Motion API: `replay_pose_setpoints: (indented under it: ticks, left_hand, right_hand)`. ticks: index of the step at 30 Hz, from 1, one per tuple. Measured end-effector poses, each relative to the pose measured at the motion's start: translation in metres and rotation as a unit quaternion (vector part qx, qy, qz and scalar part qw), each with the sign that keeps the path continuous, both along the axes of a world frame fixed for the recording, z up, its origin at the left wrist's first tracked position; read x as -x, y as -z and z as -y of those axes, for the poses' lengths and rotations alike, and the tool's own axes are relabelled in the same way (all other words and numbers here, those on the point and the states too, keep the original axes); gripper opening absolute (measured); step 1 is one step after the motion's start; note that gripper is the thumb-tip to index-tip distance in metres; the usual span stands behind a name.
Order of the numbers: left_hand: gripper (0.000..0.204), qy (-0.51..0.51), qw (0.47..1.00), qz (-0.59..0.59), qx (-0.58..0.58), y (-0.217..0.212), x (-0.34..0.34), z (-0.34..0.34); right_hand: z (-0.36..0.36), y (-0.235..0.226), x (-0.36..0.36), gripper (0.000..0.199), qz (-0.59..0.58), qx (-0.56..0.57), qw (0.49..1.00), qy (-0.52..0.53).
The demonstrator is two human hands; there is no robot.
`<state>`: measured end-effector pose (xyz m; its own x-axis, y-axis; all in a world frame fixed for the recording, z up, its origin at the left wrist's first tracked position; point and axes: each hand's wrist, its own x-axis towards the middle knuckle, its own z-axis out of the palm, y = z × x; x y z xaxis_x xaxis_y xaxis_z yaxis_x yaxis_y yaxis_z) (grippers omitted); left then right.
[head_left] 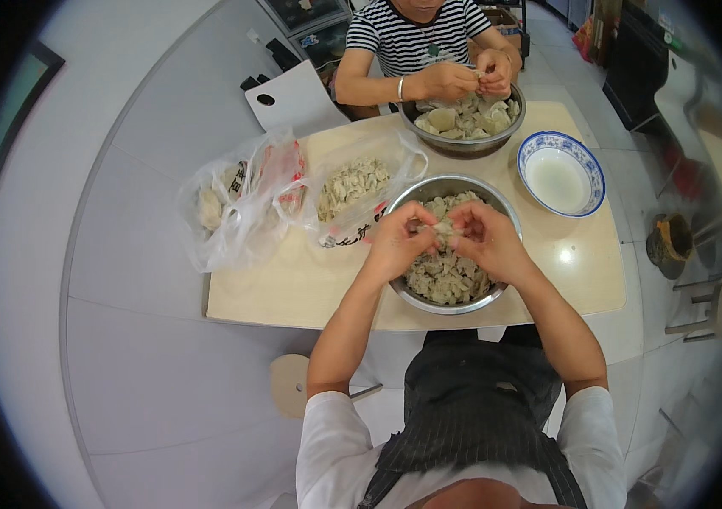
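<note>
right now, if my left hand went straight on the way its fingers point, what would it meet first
For your left hand, probably the pale piece at its fingertips, then your right hand opposite; depth there is unclear.

The head view looks down over a table (276, 297).

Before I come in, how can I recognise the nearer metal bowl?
Find the pale table; the nearer metal bowl stands by the edge nearest the aproned person, holding greyish pieces. Unlike the metal bowl opposite, it lies under that person's left hand and right hand.
</note>
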<state>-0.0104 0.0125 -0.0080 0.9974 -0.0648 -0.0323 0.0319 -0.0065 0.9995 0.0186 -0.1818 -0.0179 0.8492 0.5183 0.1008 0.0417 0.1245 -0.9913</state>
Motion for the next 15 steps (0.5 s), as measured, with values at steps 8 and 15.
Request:
replay_pose_setpoints:
  ticks: [8, 15]
  left_hand:
    - [0.009, -0.057, 0.996, 0.059, -0.031, 0.013, -0.006, -0.012]
    - [0.009, 0.024, 0.998, 0.031, -0.045, -0.013, -0.001, 0.007]
  right_hand:
    - [0.005, -0.023, -0.006, 0.017, -0.078, -0.016, 0.997, 0.0]
    - [-0.009, -0.022, -0.008, 0.012, 0.171, 0.181, 0.967, 0.054]
